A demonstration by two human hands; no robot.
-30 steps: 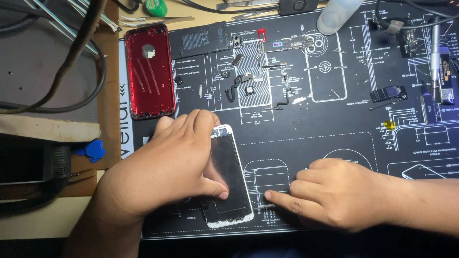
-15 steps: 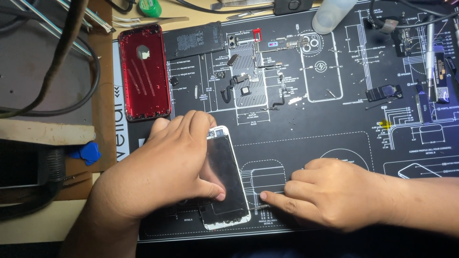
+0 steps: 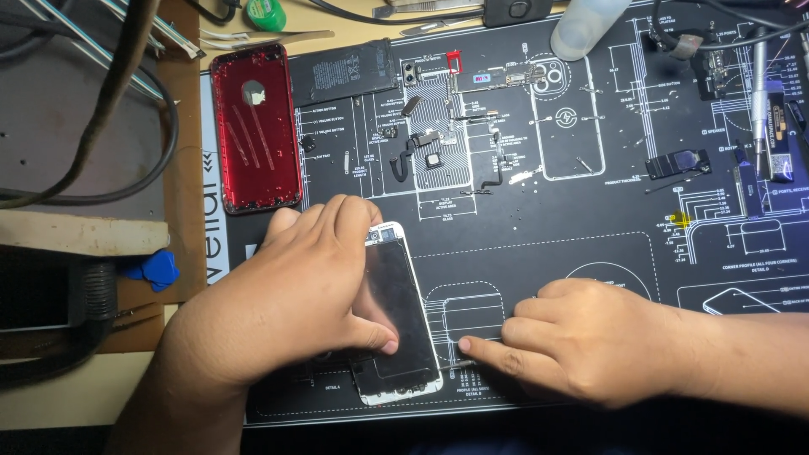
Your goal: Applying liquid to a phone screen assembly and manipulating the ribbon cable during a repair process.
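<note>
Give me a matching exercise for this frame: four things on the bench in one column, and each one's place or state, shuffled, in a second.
Things:
1. white-framed phone screen
2. red phone back housing
3. blue pick
4. black phone battery

Places or states:
A. lying off the black repair mat's left edge, on the brown board
B. pressed down under the left hand, with the right hand at its lower right edge
C. at the mat's top left corner, inner side up
D. at the mat's top edge, just right of the red housing

Pairs: 1-B, 2-C, 3-A, 4-D
</note>
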